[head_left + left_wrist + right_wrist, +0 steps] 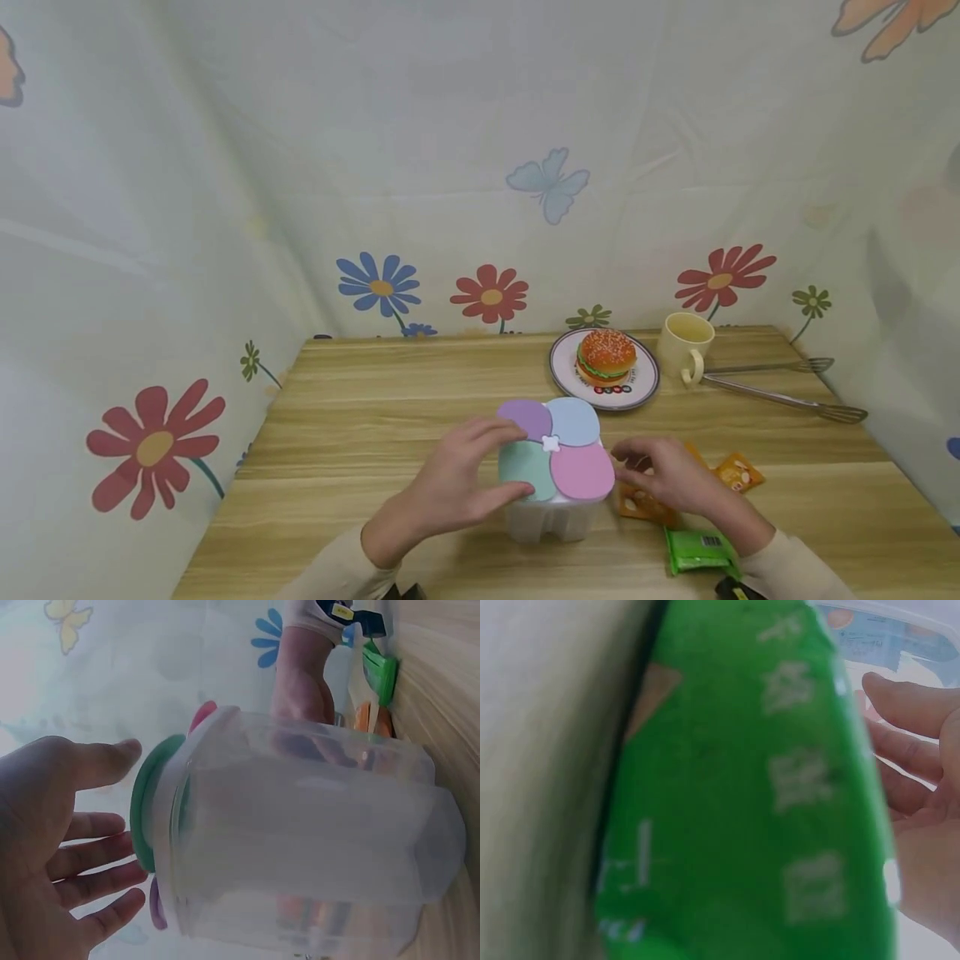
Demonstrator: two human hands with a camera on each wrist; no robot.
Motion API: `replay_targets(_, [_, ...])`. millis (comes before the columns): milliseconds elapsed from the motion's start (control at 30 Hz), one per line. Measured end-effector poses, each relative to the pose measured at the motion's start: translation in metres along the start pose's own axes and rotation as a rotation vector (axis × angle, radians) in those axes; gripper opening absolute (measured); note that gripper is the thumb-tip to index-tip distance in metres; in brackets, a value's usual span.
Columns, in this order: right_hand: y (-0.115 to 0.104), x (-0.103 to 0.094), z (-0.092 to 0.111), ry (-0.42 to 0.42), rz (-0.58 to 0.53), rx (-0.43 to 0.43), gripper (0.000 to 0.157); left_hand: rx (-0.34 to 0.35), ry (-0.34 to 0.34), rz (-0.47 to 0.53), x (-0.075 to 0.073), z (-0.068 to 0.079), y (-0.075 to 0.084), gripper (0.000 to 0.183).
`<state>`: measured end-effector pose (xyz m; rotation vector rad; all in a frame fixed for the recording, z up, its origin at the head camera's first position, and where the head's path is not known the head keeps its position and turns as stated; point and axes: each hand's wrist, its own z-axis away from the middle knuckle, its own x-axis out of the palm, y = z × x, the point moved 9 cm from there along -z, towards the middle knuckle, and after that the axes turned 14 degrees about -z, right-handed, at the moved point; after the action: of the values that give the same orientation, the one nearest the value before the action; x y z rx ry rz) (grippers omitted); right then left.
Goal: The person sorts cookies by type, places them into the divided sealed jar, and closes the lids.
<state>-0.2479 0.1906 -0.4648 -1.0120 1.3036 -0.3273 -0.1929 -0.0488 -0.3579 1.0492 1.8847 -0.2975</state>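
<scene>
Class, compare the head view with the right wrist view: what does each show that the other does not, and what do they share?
Only the head view shows the burger on its plate, the pale yellow mug and two metal whisks.

Only the right wrist view shows the large pale lettering on the green packet, seen close up, and the palm side of the right hand.

Both share that packet and that hand, though the head view shows the hand's back.

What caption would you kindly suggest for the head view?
Left hand and right hand flank a petal-lidded box, packets nearby.
</scene>
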Motion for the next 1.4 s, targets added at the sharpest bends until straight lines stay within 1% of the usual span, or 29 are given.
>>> replay_targets(100, [0.004, 0.0, 0.001, -0.012, 0.021, 0.035, 0.027, 0.052, 0.004, -0.02, 0.002, -0.009, 0.009, 0.051])
replay_targets(200, [0.006, 0.0, 0.003, -0.028, 0.039, 0.047, 0.027, 0.102, 0.009, -0.036, 0.005, -0.015, 0.018, 0.05])
replay_targets(300, [0.009, 0.001, 0.005, -0.053, 0.056, 0.061, 0.028, 0.144, -0.002, -0.065, 0.01, -0.019, 0.025, 0.05])
replay_targets(367, [0.011, 0.003, 0.007, -0.074, 0.066, 0.077, 0.029, 0.165, -0.022, -0.097, 0.014, -0.021, 0.03, 0.049])
replay_targets(533, [0.016, 0.007, 0.01, -0.134, 0.075, 0.105, 0.032, 0.172, -0.091, -0.146, 0.022, -0.027, 0.036, 0.048])
replay_targets(700, [0.018, 0.011, 0.012, -0.174, 0.08, 0.124, 0.032, 0.197, -0.127, -0.203, 0.028, -0.031, 0.045, 0.045])
replay_targets(833, [0.019, 0.014, 0.014, -0.2, 0.086, 0.145, 0.031, 0.223, -0.136, -0.219, 0.031, -0.034, 0.051, 0.041])
replay_targets(900, [0.02, 0.015, 0.014, -0.204, 0.095, 0.137, 0.031, 0.235, -0.138, -0.224, 0.032, -0.035, 0.054, 0.04])
replay_targets(1033, [0.02, 0.015, 0.014, -0.208, 0.114, 0.123, 0.032, 0.258, -0.136, -0.27, 0.036, -0.035, 0.058, 0.037])
replay_targets(1267, [0.019, 0.015, 0.016, -0.199, 0.154, 0.108, 0.037, 0.261, -0.162, -0.333, 0.04, -0.036, 0.063, 0.035])
replay_targets(1400, [0.017, 0.014, 0.017, -0.19, 0.163, 0.097, 0.035, 0.278, -0.155, -0.368, 0.04, -0.037, 0.066, 0.031])
